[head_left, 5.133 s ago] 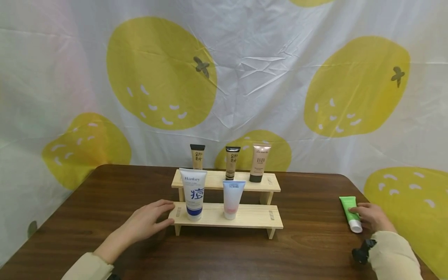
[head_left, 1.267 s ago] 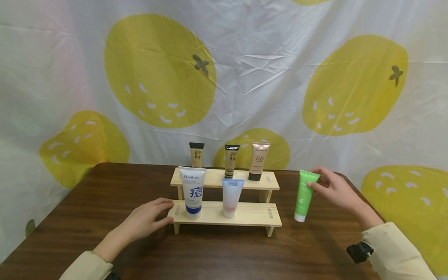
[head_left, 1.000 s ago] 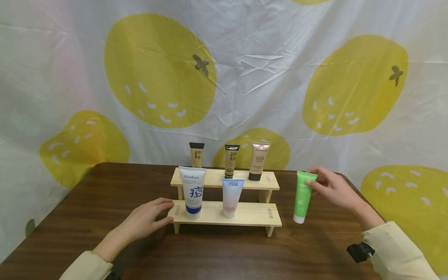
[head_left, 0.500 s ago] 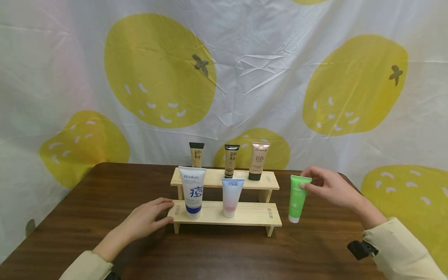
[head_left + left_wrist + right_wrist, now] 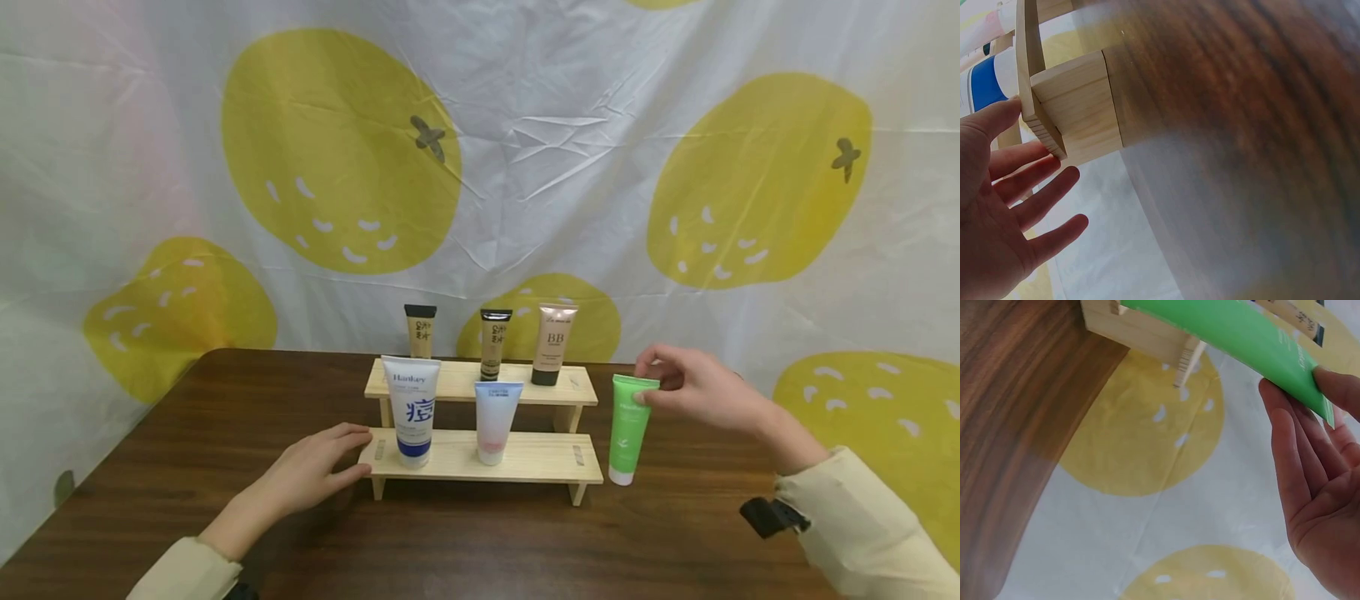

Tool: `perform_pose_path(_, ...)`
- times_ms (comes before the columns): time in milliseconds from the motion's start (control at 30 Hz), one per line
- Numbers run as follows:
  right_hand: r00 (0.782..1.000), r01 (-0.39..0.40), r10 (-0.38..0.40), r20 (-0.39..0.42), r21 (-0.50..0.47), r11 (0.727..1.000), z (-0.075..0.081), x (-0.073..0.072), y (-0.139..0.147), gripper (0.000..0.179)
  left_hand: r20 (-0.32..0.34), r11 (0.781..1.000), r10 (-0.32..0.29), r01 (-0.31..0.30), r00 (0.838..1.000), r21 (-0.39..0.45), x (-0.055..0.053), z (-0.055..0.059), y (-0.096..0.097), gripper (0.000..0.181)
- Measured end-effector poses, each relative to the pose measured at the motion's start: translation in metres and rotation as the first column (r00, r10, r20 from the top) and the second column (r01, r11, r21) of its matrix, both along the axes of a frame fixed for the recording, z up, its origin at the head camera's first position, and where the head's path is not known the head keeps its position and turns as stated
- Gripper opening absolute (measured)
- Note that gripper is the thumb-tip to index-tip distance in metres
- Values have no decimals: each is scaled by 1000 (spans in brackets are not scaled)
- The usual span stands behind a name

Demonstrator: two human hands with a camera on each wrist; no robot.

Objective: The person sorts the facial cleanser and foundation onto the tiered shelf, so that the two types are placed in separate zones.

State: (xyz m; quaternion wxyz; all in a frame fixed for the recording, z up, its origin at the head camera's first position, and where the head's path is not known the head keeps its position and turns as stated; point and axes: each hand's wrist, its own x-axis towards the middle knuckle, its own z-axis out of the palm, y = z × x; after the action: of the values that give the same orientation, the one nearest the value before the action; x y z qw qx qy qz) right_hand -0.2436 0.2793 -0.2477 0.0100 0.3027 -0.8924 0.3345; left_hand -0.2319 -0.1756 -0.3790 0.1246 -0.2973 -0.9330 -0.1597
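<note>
My right hand (image 5: 705, 390) pinches a green squeeze tube (image 5: 630, 429) by its flat crimped end, between thumb and fingers. The tube hangs nearly upright, white cap (image 5: 621, 477) down, just right of the two-tier wooden display rack (image 5: 540, 471). In the right wrist view, the tube (image 5: 1235, 337) slants toward the rack, its cap out of frame. At the rack's left end, my left hand (image 5: 311, 468) touches the lower shelf with thumb and fingertips, the fingers fairly straight. The left wrist view shows the thumb (image 5: 1007, 115) against the edge of the board (image 5: 1034, 112).
On the lower shelf stand a white-and-blue Hankey tube (image 5: 411, 412) and a pale blue-pink tube (image 5: 497, 425). The upper shelf carries two black-capped tubes (image 5: 421, 332) and a beige BB tube (image 5: 553, 346). A patterned curtain (image 5: 555, 167) hangs behind the dark wooden table (image 5: 450, 550).
My right hand has lifted the green tube off the table at the right, turned it upright and brought it left beside the rack. The left hand has stayed at the shelf end.
</note>
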Motion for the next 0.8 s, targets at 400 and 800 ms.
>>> perform_pose_path(400, 995, -63, 55, 84, 90, 994, 14, -7, -16, 18, -10, 1000, -4, 4, 1000, 5, 1, 0, 0, 42)
perform_pose_path(800, 989, -126, 114, 93, 134, 983, 26, -15, -27, 14, -17, 1000, -5, 5, 1000, 2, 1, 2, 0, 42)
